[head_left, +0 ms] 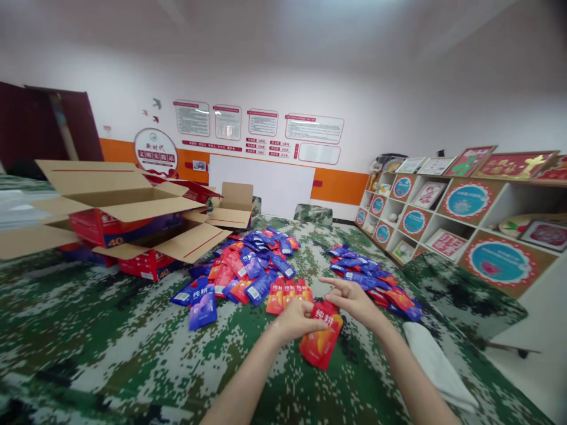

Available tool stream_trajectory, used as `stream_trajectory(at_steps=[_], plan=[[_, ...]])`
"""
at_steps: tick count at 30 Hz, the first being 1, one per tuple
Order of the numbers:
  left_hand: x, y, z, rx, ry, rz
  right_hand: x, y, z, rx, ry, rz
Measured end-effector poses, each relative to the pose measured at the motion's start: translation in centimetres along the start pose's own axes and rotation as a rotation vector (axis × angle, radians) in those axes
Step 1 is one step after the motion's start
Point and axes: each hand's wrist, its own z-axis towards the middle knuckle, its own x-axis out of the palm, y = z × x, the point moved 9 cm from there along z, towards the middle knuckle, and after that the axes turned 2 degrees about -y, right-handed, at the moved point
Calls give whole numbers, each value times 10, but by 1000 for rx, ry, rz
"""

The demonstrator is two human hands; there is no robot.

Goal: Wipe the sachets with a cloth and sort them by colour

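Observation:
A red and orange pouch (pixel 321 345) is gripped by my left hand (pixel 293 321) at its left edge, the thumb lying across the front. My right hand (pixel 354 301) pinches the top of the same pouch, its index finger pointing out to the left. Just beyond my left hand lie several red pouches (pixel 275 295) in an overlapping row. Behind them a large mixed heap of red and blue pouches (pixel 252 265) spreads over the camouflage tablecloth (pixel 168 360). One blue pouch (pixel 202 308) rests at the heap's near left.
Open cardboard boxes (pixel 128 221) stand stacked at the left. Another pile of pouches (pixel 372 274) lies to the right, with a folded white cloth (pixel 436 363) at the table's right edge. A camouflage-covered chair (pixel 465 289) and a shelf unit (pixel 443 206) stand beyond it.

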Motion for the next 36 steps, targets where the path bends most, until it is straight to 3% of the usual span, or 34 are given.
stream_trajectory(at_steps=[4, 8, 12, 17, 20, 25, 27, 29, 32, 36], plan=[[18, 13, -13, -15, 1, -243, 14, -47, -1, 129, -37, 416], [11, 30, -7, -61, -94, -282, 27, -77, 1, 236, -118, 581], [-10, 33, 7, -13, -231, -273, 30, -72, 2, 210, -107, 518], [-37, 28, 25, 52, -390, -62, 31, -78, 4, 134, -127, 361], [-45, 24, 37, 79, -429, 114, 24, -94, 10, 134, -227, 309], [-66, 17, 42, 119, -494, 280, -8, -140, 21, 302, -444, 242], [-72, 14, 35, 147, -469, 467, -19, -156, 26, 359, -472, 195], [-69, 14, 27, 183, -374, 707, -26, -168, 31, 390, -478, 160], [-52, 17, 16, 239, -190, 911, -27, -176, 36, 407, -474, 100], [-24, 18, 15, 262, -75, 997, -25, -171, 41, 369, -458, -46]])
